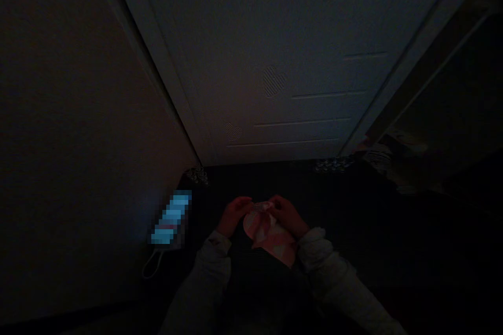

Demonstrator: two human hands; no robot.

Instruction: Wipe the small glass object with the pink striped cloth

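Observation:
In the dim head view, a soft pink cloth piece (271, 238) with paler patches hangs between my hands. A light gathered band runs along its upper edge. My left hand (236, 214) pinches the left end of that band with closed fingers. The right end is held by my right hand (288, 214), its fingers also closed. Below the hands the cloth spreads out, one rounded part at the left and a longer part reaching down to the lower right. Darkness hides the fingertips in part and the finer details of the cloth.
At the left, a lit phone (171, 220) with a blurred screen leans near the wall, a pale cable loop (152, 266) below it. Ahead stands a pale panel (298, 52) with embossed hearts and lines. The dark surface (255, 178) lies beneath my hands.

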